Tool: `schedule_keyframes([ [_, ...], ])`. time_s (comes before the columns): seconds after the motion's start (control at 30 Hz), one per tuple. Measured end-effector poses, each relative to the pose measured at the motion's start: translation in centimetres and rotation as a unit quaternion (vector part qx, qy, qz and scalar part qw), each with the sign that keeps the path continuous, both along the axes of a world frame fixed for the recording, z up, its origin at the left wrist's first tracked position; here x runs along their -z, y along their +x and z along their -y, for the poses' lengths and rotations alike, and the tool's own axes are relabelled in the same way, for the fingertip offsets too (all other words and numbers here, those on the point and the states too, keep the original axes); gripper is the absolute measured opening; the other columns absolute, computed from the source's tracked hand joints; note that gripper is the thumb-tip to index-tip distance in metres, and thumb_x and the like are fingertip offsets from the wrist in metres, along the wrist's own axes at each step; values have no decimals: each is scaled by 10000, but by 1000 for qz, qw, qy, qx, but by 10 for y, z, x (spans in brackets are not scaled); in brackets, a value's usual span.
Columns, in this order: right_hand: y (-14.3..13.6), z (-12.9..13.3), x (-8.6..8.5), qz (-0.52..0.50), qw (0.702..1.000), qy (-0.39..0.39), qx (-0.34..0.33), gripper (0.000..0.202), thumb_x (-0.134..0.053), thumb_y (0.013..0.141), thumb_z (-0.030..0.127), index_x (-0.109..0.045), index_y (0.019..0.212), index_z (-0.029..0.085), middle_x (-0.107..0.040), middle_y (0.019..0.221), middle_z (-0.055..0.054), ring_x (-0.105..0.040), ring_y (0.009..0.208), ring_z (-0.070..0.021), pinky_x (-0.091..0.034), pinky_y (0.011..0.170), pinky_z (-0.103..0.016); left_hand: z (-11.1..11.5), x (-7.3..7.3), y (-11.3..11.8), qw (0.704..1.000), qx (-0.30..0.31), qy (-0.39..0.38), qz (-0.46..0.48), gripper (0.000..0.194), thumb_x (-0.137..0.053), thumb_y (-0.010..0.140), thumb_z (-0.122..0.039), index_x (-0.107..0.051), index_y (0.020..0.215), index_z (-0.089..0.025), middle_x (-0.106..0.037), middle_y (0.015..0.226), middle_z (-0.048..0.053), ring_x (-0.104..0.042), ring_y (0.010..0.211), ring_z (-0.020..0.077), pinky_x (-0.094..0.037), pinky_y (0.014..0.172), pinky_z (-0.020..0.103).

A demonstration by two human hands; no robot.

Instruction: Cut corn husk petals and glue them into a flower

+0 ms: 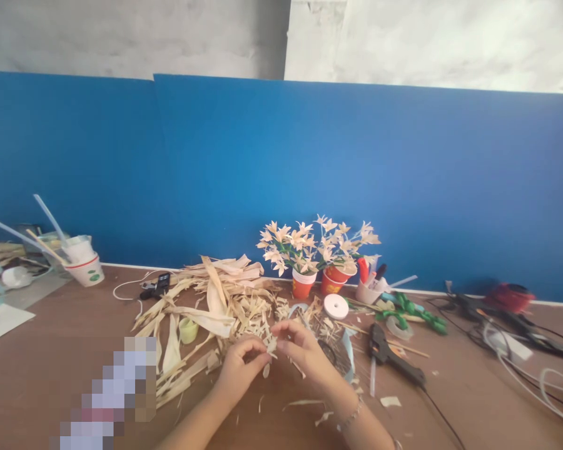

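Now, over the tabletop (258, 432), the left hand (244, 367) seems to pinch a small pale piece (271, 345). The right hand (301, 350) is close on its right side, fingers bent; I cannot tell if they grip it too, or which way its long side points. Dry scraps (252, 310) lie behind, then flowers (300, 240) in red cups (303, 287).

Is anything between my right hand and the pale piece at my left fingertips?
No, nothing visible. Your right hand is right beside the pale piece, opposite your left hand; whether they touch is unclear.
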State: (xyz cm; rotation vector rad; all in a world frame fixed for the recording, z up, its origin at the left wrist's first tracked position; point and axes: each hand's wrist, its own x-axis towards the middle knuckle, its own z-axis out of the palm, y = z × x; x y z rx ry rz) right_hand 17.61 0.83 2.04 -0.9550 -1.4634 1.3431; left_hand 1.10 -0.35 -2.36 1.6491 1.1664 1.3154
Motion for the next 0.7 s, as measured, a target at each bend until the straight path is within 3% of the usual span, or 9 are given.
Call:
schedule_keyframes([
  [0.13, 5, 0, -6, 33, 996, 50, -72, 93, -639, 711, 235, -690, 774, 189, -575, 884, -35, -542, 860, -173, -404, 807, -296, 2, 0, 2, 999, 27, -33, -3, 81, -652, 676, -226, -627, 621, -173, -628, 711, 31, -595, 678, 172, -465, 632, 268],
  [0.33, 8, 0, -7, 89, 990, 47, -97, 120, -659, 728, 295, -698, 698, 185, -583, 929, -53, -548, 906, -188, -412, 813, -301, 3, 2, 3, 998, 42, -6, -42, 88, -673, 675, -191, -621, 606, -174, -617, 698, 27, -574, 691, 167, -445, 640, 261],
  [0.53, 6, 1, -8, 103, 989, 37, -99, 102, -654, 720, 259, -693, 663, 184, -616, 841, -36, -561, 826, -172, -414, 781, -287, 4, 1, 4, 995, 60, 42, -62, 127, -697, 700, -230, -637, 596, -187, -620, 662, 23, -572, 710, 178, -440, 671, 282],
  [0.7, -1, 2, -1, 90, 992, -12, -87, 80, -635, 691, 204, -676, 628, 175, -607, 701, -6, -542, 672, -138, -417, 636, -243, 5, -1, 5, 992, 64, 62, -85, 210, -695, 717, -291, -621, 551, -184, -573, 597, 12, -540, 657, 169, -419, 619, 266],
])
